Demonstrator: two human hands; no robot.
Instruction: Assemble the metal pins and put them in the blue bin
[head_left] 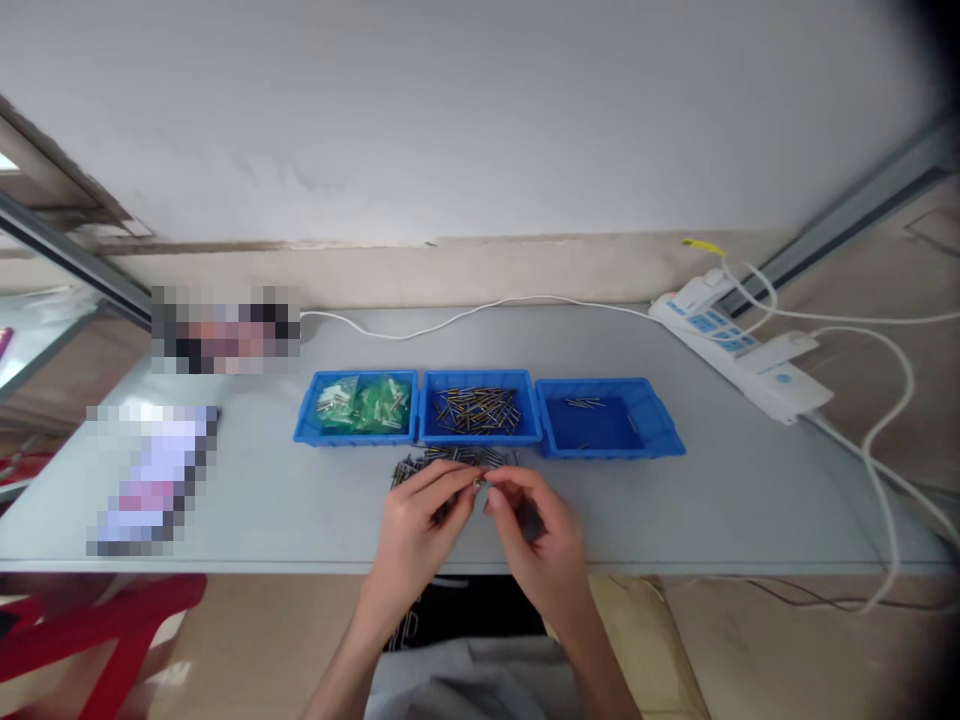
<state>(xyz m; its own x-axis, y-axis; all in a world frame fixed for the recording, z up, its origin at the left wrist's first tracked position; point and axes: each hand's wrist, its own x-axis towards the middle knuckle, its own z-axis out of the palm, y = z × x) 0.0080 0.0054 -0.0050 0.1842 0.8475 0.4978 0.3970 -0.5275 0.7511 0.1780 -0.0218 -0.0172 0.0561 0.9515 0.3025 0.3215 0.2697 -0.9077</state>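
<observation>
My left hand and my right hand meet fingertip to fingertip above the front part of the table. Between their pinched fingers is a small brass-coloured metal piece, mostly covered, so its full shape is hidden. Just behind the fingers lies a loose pile of thin metal pins, partly hidden by my hands. Beyond the pile, a blue middle bin holds many slim metal pins with brass-coloured parts.
The left blue bin holds green plastic bags with small silvery parts. In the right blue bin lie several pins. A white power strip with cables stands at right. A pixelated phone-like object lies at left.
</observation>
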